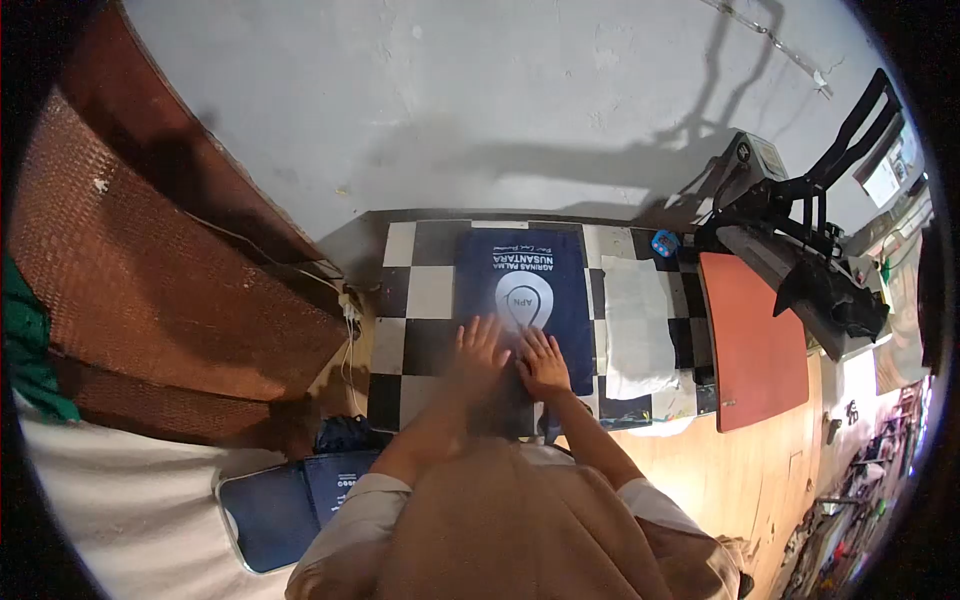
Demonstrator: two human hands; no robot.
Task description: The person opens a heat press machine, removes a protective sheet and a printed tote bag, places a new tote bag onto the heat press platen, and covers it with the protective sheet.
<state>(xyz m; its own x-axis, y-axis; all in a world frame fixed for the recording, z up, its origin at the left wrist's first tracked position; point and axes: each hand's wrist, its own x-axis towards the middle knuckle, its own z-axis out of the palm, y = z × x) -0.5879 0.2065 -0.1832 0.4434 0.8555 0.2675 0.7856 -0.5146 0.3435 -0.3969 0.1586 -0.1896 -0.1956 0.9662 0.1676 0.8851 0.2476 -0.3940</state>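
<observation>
A dark navy cloth item (572, 300) lies flat on the black-and-white checkered table (430, 292). It carries white lettering and a pale rounded logo, both upside down from where I stand; whether it is a bag or a single panel I cannot tell. My left hand (482, 347), slightly blurred, rests over its lower left part with fingers spread. On the lower edge of the logo lies my right hand (545, 368), fingers stretched out and palm down. Neither hand grips anything.
Right of the cloth lies a white sheet (638, 330), then an orange-red pad (755, 340). A heat press (800, 235) with a raised black handle stands at the right. A small blue device (664, 242) sits at the back. More printed navy items (270, 515) lie at lower left.
</observation>
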